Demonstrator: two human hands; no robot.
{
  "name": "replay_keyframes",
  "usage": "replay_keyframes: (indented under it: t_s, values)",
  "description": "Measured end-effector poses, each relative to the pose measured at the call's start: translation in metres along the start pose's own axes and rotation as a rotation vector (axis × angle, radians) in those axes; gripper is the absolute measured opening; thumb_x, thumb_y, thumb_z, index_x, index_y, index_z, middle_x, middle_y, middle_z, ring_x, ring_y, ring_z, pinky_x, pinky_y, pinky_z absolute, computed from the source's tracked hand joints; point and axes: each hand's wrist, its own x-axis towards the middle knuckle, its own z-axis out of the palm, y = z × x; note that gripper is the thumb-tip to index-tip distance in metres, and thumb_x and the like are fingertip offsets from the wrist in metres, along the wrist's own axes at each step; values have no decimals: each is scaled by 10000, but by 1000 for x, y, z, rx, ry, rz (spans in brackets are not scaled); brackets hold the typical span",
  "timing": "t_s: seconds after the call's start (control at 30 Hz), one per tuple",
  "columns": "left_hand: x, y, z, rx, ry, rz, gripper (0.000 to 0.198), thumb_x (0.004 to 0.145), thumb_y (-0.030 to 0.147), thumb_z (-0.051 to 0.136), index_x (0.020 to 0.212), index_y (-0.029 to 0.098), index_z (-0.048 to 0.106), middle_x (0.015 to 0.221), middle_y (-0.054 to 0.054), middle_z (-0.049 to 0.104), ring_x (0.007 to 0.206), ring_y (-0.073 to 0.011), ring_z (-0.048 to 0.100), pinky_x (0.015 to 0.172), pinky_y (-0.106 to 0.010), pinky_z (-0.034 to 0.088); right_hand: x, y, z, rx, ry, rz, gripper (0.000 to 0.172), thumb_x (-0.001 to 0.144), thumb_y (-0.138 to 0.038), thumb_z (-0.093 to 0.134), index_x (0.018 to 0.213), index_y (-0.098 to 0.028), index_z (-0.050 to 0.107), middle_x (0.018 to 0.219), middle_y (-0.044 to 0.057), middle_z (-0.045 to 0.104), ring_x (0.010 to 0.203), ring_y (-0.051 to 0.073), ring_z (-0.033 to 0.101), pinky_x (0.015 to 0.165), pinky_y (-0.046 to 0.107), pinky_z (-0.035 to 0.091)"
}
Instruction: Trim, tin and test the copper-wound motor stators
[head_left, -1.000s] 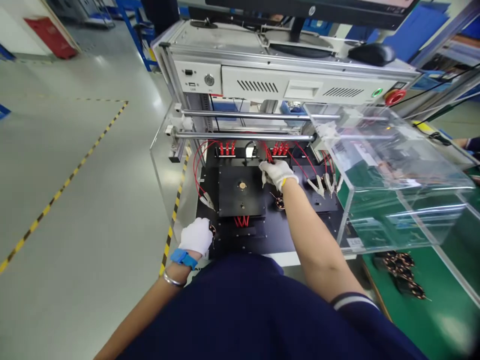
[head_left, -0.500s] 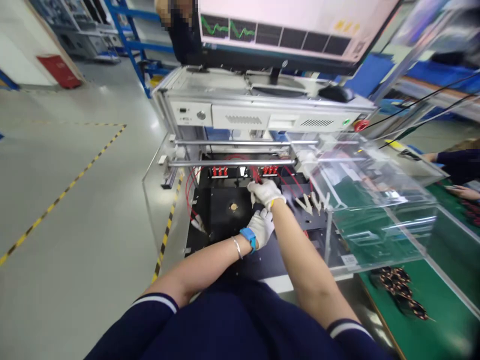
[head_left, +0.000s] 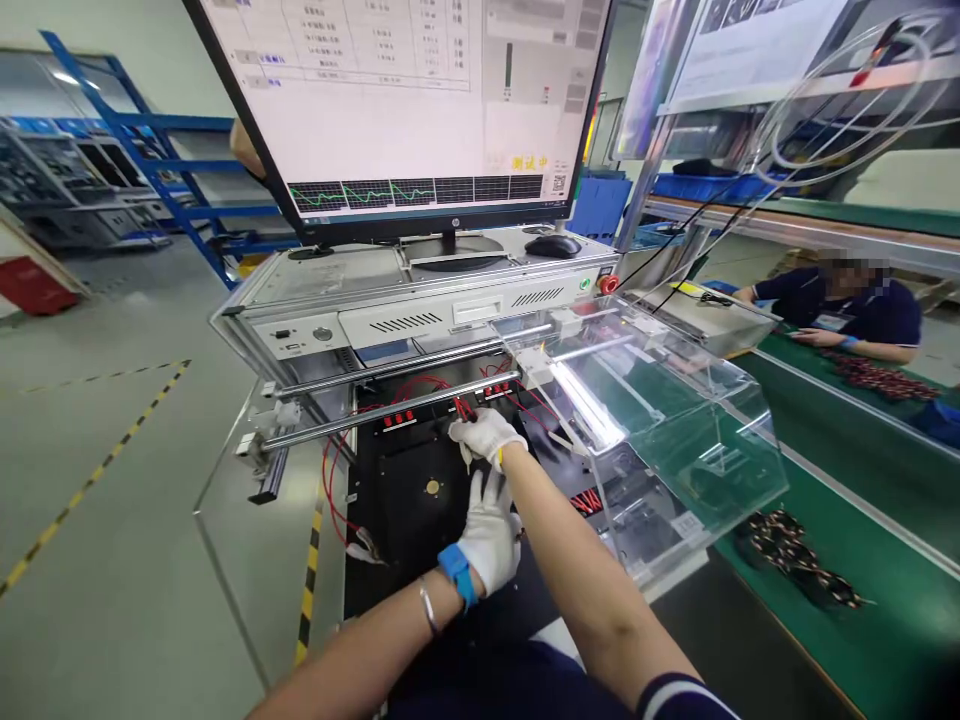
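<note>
My right hand point(head_left: 486, 437), in a white glove, is closed around a white test clip point(head_left: 466, 458) at the end of red wires point(head_left: 463, 405). Most of that clip is hidden by the fingers. Just below, my gloved left hand point(head_left: 489, 535) has its fingers stretched toward the right hand, with a blue strap at the wrist. A small dark and copper bit shows at its right edge, too little to identify. Both hands are over a black panel point(head_left: 397, 490) with a round brass-coloured disc point(head_left: 433, 488). More white clips point(head_left: 365, 546) on red leads lie at the panel's left.
A raised clear cover point(head_left: 675, 430) juts out at the right, and metal rails point(head_left: 390, 410) cross above the panel. Behind stand a white tester housing point(head_left: 442, 320) and a monitor point(head_left: 420, 110). Wound coils point(head_left: 795, 555) lie on a green bench, where another person point(head_left: 847, 305) sits.
The camera view has turned and shifted, bringing more of the monitor into sight. My left hand has opened out its fingers, slightly lower than the right. My right hand keeps its hold.
</note>
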Motion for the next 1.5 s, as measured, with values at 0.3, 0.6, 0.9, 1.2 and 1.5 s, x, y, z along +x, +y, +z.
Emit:
replay_keyframes:
  t_s: [0.3,0.6,0.9,1.2,1.5]
  values:
    - [-9,-17,-88,668,290,12,97,694,242,657,746,188,719,1587,-31,174,1451,-373,8,1153,-575,-54,-4,-3,-4,18,-30,16,311,693,-431,669,846,-162,632,553,-18,574,443,113,504,441,217,387]
    - [-15,-35,-80,828,259,-71,243,727,355,661,881,179,728,1568,-83,225,1433,-422,51,1125,-631,-10,-9,7,1,23,-56,30,291,688,-396,693,826,-147,631,500,-15,554,437,122,503,434,223,385]
    - [-5,-38,-97,702,46,-239,525,718,638,572,913,178,733,976,-164,689,856,-347,665,755,-449,497,-15,11,8,100,-97,47,263,697,-409,683,787,-176,600,474,-24,548,399,125,490,401,231,409]
    - [-51,-43,-103,553,209,-207,735,677,653,630,1270,225,552,1121,-98,680,983,-323,641,806,-416,508,-15,14,12,193,-69,59,209,705,-348,709,756,-170,611,454,-18,545,387,110,470,385,212,393]
    - [-27,-47,-68,551,331,114,473,646,238,666,1117,249,635,1458,-51,417,1329,-297,379,1081,-429,361,-18,13,22,245,-36,37,197,743,-367,667,731,-186,590,462,-27,525,394,109,477,413,218,455]
